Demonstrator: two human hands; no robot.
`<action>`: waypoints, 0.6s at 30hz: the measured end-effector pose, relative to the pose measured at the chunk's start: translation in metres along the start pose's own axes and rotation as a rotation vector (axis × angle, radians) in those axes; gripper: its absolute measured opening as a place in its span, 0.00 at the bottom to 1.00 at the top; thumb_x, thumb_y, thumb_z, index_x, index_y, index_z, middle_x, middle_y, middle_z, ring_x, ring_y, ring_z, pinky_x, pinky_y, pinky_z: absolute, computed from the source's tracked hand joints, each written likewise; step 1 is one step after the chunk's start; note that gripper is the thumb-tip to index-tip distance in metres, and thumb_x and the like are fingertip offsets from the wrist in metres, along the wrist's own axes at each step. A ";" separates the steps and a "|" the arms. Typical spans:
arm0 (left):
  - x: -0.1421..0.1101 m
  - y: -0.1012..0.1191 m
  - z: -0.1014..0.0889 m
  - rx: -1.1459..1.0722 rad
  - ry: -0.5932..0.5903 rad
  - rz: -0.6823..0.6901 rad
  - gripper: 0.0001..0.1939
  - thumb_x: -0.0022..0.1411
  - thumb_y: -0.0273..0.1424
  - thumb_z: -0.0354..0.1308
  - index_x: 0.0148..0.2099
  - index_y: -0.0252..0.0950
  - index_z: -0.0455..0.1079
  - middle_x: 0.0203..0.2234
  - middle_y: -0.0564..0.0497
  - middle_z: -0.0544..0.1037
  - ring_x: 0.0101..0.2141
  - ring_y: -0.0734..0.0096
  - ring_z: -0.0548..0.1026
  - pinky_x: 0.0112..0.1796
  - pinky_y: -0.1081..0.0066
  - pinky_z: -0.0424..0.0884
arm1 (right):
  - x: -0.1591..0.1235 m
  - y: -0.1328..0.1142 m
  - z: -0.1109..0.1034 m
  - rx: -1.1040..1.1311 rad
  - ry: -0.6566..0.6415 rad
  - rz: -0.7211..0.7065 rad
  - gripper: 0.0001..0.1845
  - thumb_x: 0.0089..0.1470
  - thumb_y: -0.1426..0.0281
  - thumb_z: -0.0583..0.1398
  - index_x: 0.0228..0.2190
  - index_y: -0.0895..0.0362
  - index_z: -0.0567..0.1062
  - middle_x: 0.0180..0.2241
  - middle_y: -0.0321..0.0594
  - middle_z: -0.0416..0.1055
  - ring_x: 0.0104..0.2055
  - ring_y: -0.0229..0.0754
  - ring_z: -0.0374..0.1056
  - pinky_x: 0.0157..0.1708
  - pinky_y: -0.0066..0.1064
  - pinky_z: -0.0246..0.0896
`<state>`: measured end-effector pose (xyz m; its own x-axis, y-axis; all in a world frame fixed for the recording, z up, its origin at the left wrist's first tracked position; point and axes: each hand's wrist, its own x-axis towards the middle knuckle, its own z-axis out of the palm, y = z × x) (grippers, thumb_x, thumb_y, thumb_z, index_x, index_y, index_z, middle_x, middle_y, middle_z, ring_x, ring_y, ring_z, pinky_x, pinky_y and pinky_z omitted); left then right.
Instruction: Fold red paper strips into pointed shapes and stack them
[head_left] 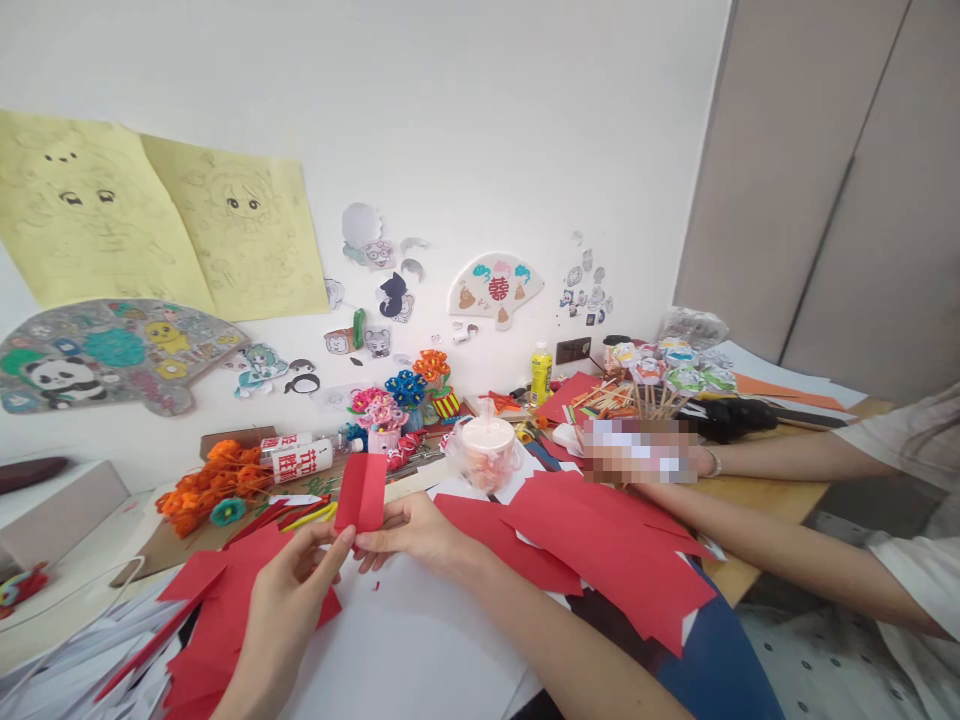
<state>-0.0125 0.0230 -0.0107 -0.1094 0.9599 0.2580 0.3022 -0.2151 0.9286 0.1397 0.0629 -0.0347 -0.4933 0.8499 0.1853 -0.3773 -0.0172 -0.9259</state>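
We held a small red paper piece (pixel 363 492) upright above a white sheet (pixel 390 640) at a cluttered craft table, in front of a wall dotted with cut-out drawings. Our left hand (pixel 289 590) had thumb and fingers drawn close together at the piece's lower left corner, while our right hand (pixel 416 530) pinched its lower right edge, the two thumbs nearly meeting. A lengthwise line split the piece into two panels, so we judged at least one fold to be made; whether any edge was glued, we could not tell.

A tiny red scrap (pixel 377 586) lay on the white sheet below. Plenty appeared left to work: we counted no finished match for the piece in plain view, and loose red sheets spread both beside our left hand (pixel 217 610) and past our right forearm, where a broad red stack (pixel 600 540) overlapped white paper. White strips (pixel 67 655) filled the table's near left corner.

Beyond the stack, a second person's forearms (pixel 772 545) reached in from the right, their hands blurred out. A lidded cup (pixel 487 448) stood between us, near orange flowers (pixel 433 368) in a striped pot.
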 end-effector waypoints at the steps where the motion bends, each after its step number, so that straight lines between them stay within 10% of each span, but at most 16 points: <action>1: 0.000 0.000 0.000 -0.003 -0.009 -0.009 0.23 0.42 0.50 0.65 0.31 0.35 0.71 0.24 0.52 0.73 0.22 0.73 0.66 0.21 0.76 0.63 | 0.001 0.001 0.000 0.000 0.003 -0.005 0.29 0.30 0.58 0.72 0.34 0.63 0.80 0.25 0.39 0.74 0.25 0.37 0.70 0.29 0.30 0.64; 18: -0.002 0.003 0.002 -0.037 -0.010 -0.016 0.22 0.43 0.48 0.65 0.30 0.34 0.72 0.23 0.53 0.73 0.21 0.75 0.65 0.21 0.77 0.62 | 0.003 0.005 -0.001 -0.052 0.003 0.042 0.30 0.27 0.55 0.72 0.31 0.65 0.78 0.23 0.39 0.73 0.22 0.37 0.69 0.25 0.30 0.64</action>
<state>-0.0093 0.0213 -0.0092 -0.1046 0.9649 0.2408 0.2657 -0.2062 0.9417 0.1375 0.0659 -0.0388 -0.5058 0.8504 0.1447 -0.3148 -0.0258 -0.9488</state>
